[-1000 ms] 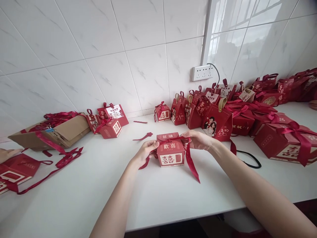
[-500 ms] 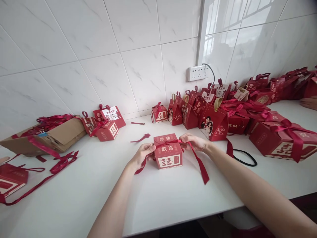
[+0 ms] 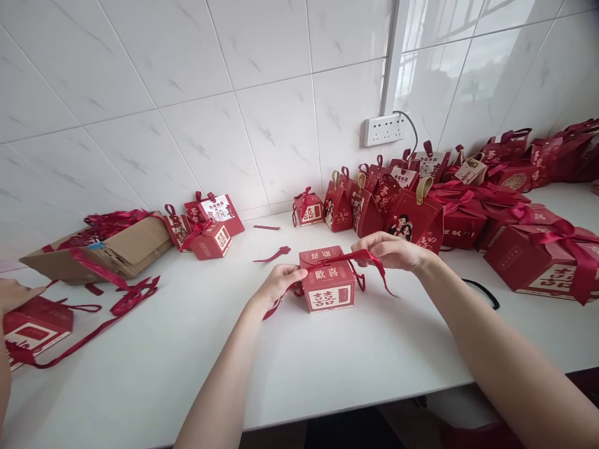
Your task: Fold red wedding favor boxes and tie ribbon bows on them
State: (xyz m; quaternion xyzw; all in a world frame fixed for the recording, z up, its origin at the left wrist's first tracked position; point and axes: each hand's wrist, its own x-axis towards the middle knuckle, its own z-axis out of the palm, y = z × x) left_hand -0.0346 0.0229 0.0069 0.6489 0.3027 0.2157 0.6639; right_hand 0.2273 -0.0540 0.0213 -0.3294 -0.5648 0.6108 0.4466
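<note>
A small red gift box (image 3: 330,298) with white panels and Chinese characters stands upright on the white table in front of me. Dark red ribbon (image 3: 344,257) runs across its top. At the box's left side my left hand (image 3: 285,284) pinches the ribbon, thumb against the box edge; a ribbon tail hangs below the fingers. My right hand (image 3: 390,251) is raised just right of the box, its fingers closed on the other ribbon end, which is drawn out taut from the top. A ribbon loop hangs at the box's right side.
Several finished red boxes and bags (image 3: 414,212) crowd the right and back. A cardboard carton (image 3: 135,252) of ribbons stands left. At far left another person's hand (image 3: 19,294) rests on a red box (image 3: 40,324). Ribbon scraps (image 3: 274,254) and a black band (image 3: 486,293) lie about.
My right hand has pulled its ribbon end up and to the right, away from the box. At far left, the other person's hand has come further into view over their box.
</note>
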